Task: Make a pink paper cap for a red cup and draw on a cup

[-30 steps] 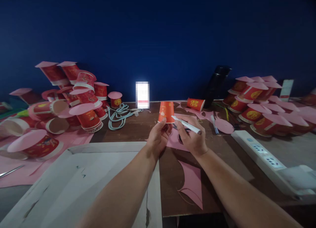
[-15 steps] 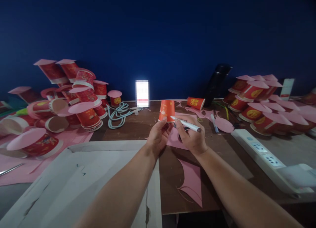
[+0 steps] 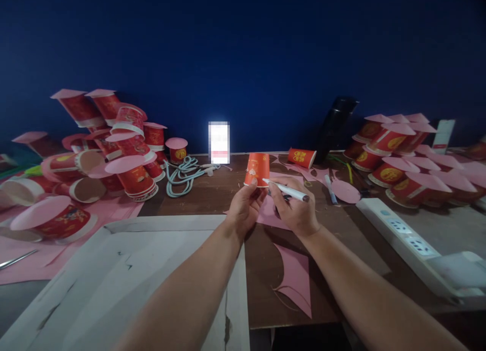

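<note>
Upside down in my left hand is a red paper cup with pale printed shapes, gripped near its rim. My right hand is closed round a white marker pen. The pen's tip meets or nearly meets the cup's lower right side; I cannot tell whether it touches. Beneath both hands lies a cut sheet of pink paper. Another red cup rests on its side just behind, and a second pen lies to the right beside a pink paper disc.
Red cups with pink paper tops pile up at left; more stand in rows at right. A white box lid is front left, a power strip front right. A coiled cable, lit phone and black bottle sit behind.
Both hands keep nearly the same place, with the cup and marker still held. The view has shifted only very slightly.
</note>
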`<state>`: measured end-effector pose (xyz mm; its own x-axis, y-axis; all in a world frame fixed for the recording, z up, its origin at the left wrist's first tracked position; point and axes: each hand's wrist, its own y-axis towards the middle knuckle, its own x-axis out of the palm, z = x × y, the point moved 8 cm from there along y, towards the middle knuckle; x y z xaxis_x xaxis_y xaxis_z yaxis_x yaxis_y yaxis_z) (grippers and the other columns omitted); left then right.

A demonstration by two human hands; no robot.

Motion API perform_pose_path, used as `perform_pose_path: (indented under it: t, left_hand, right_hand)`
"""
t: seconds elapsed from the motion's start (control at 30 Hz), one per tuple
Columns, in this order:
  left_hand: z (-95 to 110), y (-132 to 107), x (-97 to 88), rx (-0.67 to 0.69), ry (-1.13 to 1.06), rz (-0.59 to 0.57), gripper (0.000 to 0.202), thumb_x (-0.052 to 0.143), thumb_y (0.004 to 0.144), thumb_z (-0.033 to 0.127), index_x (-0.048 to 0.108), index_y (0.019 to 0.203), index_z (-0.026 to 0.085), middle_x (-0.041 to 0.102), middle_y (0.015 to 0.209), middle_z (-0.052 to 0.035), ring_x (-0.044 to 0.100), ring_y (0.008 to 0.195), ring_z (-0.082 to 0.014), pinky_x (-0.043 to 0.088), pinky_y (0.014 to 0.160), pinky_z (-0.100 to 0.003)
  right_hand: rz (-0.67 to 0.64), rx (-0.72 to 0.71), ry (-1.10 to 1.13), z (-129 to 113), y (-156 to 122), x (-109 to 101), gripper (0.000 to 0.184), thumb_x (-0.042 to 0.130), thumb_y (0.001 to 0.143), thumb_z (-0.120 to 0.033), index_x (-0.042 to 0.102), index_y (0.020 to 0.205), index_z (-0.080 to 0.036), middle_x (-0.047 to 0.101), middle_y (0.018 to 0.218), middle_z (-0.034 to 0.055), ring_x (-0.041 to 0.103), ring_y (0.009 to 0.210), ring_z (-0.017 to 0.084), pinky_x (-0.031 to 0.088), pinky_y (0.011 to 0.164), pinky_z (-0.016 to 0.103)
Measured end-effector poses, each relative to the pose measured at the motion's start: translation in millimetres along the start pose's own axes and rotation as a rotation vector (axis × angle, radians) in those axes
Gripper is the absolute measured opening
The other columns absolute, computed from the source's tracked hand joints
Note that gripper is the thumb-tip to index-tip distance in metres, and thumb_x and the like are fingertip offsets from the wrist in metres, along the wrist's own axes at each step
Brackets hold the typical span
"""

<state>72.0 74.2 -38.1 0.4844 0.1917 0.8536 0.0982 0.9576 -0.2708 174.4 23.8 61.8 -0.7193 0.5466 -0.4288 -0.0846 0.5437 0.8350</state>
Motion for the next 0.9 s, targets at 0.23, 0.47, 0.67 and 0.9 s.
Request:
perform_pose_path:
  t: [0.23,0.47,0.67,0.9]
  left_hand:
    - [-1.2,1.0,1.2,-0.002,0.013,-0.054,0.004,0.065,0.075,0.013,0.063,0.074,0.011,0.063,0.069,-0.0037,0.061,0.065,-0.0086,0.051,0.073,-0.02]
    - [-1.6,1.6,1.2,0.002,0.035,-0.075,0.004,0.066,0.074,0.013,0.063,0.075,0.011,0.065,0.071,-0.004,0.062,0.066,-0.0087,0.052,0.074,-0.02]
    - [-0.7,1.5,2.9,0.015,0.052,-0.078,0.001,0.064,0.075,0.011,0.064,0.077,0.01,0.066,0.076,-0.0054,0.062,0.068,-0.0091,0.052,0.075,-0.021]
    - [-0.2,3.1,0.6,0.023,0.079,-0.066,0.004,0.065,0.074,0.012,0.064,0.077,0.011,0.066,0.076,-0.0054,0.062,0.069,-0.0097,0.051,0.075,-0.022]
  right_hand:
    - [0.005,-0.006,-0.017,-0.7,1.0,-0.2,0.012,0.056,0.085,-0.024,0.063,0.094,-0.019,0.07,0.089,0.0048,0.065,0.085,0.017,0.051,0.079,0.032]
    - [0.034,-0.037,-0.023,-1.1,0.0,-1.6,0.012,0.057,0.085,-0.023,0.063,0.095,-0.02,0.07,0.09,0.0047,0.065,0.085,0.017,0.051,0.078,0.031]
    - [-0.002,-0.022,-0.033,0.4,0.2,0.8,0.012,0.057,0.085,-0.022,0.063,0.095,-0.019,0.07,0.09,0.0044,0.064,0.086,0.017,0.05,0.078,0.031]
    - [-0.01,-0.021,-0.042,1.7,-0.1,1.4,0.012,0.056,0.085,-0.023,0.063,0.095,-0.02,0.07,0.091,0.0043,0.064,0.087,0.018,0.049,0.079,0.032]
